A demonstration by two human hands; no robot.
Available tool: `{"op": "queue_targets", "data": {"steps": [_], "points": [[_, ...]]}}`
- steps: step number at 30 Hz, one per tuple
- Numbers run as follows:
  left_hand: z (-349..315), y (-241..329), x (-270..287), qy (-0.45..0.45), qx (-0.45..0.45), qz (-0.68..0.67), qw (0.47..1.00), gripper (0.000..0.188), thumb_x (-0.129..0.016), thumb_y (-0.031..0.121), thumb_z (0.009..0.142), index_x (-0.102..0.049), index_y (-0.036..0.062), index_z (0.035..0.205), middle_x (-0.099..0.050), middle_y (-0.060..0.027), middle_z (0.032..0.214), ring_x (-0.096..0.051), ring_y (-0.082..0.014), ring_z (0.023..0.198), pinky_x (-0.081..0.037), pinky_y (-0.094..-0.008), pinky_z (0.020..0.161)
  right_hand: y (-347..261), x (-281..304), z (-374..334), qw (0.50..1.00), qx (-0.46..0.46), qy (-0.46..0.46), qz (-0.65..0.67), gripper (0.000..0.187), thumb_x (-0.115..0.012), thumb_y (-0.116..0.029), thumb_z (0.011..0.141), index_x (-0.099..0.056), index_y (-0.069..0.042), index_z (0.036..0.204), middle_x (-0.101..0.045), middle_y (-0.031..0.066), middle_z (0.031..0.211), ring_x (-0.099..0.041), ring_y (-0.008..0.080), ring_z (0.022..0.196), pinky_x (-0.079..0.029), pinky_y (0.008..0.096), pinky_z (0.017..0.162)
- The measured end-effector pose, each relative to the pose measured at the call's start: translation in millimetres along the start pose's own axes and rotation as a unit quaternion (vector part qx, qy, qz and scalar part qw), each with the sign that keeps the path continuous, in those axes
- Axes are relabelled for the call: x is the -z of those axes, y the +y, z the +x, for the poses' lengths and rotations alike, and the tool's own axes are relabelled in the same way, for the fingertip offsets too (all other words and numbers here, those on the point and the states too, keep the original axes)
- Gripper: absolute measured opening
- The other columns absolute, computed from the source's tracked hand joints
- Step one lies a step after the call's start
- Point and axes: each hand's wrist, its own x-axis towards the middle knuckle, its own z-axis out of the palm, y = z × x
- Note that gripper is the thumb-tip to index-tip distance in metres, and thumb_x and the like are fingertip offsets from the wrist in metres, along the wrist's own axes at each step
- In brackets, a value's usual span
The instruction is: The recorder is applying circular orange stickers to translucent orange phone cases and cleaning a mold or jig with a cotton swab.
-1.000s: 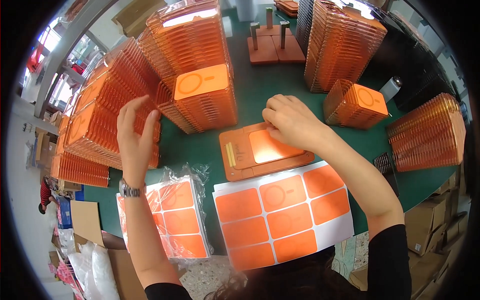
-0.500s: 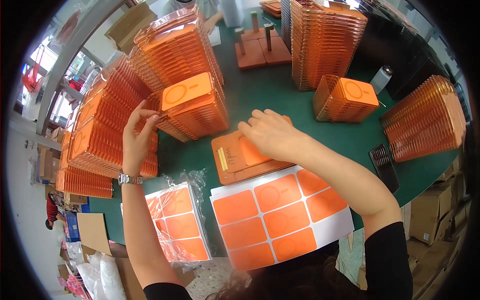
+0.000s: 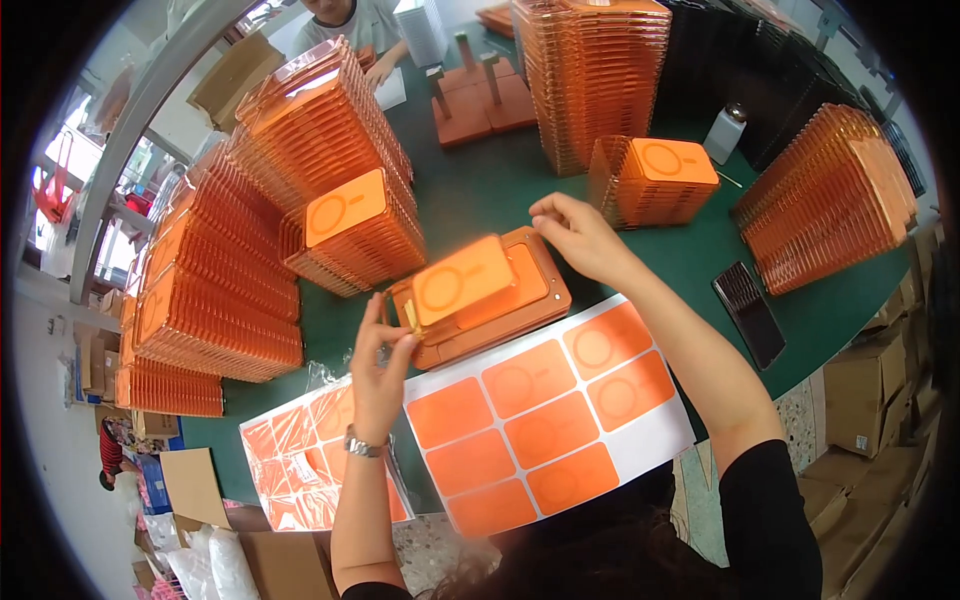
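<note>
My left hand (image 3: 384, 350) has its thumb and fingers pinched on the near-left edge of a see-through orange plastic case (image 3: 465, 278). The case has a ring and a short bar marked on its flat top and is tilted and slightly blurred. Under it lies a reddish-orange jig board (image 3: 540, 265) with a raised frame and a yellow strip at its left end. At the jig's far right corner is my right hand (image 3: 585, 240), fingers bent and loosely apart, nothing visible in them. Just nearer lies a sheet of orange stickers (image 3: 552, 432) with rounded corners.
A short case stack (image 3: 360, 235) and taller stacks (image 3: 215, 290) stand on the left. More stacks (image 3: 600, 90) stand at the back and right, near a white bottle (image 3: 725, 133). A phone (image 3: 750, 315) lies right, wrapped stickers (image 3: 295, 465) left. A person (image 3: 385, 65) sits opposite.
My left hand has moved right and nearer from the short stack, bringing a case over the jig. My right hand has lifted off the orange piece in the jig and shifted right. The view has shifted.
</note>
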Motion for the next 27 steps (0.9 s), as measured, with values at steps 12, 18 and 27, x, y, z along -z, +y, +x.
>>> {"op": "queue_targets", "data": {"steps": [12,18,27], "points": [[-2.8,0.1,-22.5,-0.019,-0.059,0.089,0.994,0.053,-0.073,0.017,0.091,-0.052,0.0067,0.139,-0.045,-0.0244,0.151,-0.039,-0.0377,0.145,-0.038,-0.0418,0.111,-3.4,-1.6,-3.5,0.964,-0.2,-0.12,0.124,0.041,-0.069,-0.036,0.095,-0.063,0.002,0.109,-0.067,0.0092,0.095,-0.061,0.0118,0.086,-0.049,0.0258,0.077],[-1.4,-5.8,-15.2,-0.048,0.194,-0.076,0.977,0.077,-0.074,0.022,0.092,-0.033,0.0054,0.155,-0.06,-0.0102,0.107,-0.054,-0.0149,0.09,-0.048,-0.028,0.079,1.2,-6.6,-1.5,0.961,-0.221,-0.104,0.131,0.042,-0.073,-0.037,0.092,-0.06,-0.002,0.11,-0.064,0.0057,0.091,-0.058,0.0105,0.081,-0.044,0.0244,0.069],[5.1,4.8,1.3,-0.088,0.055,0.208,0.973,0.076,-0.078,0.031,0.088,-0.043,0.009,0.152,-0.055,-0.0117,0.109,-0.049,-0.0217,0.1,-0.043,-0.0337,0.09,-25.1,14.8,-17.9,0.951,0.092,-0.188,-0.225,0.085,-0.083,-0.057,0.073,-0.057,-0.014,0.141,-0.041,0.019,0.146,-0.03,0.0365,0.14,-0.03,0.0473,0.116]]}}
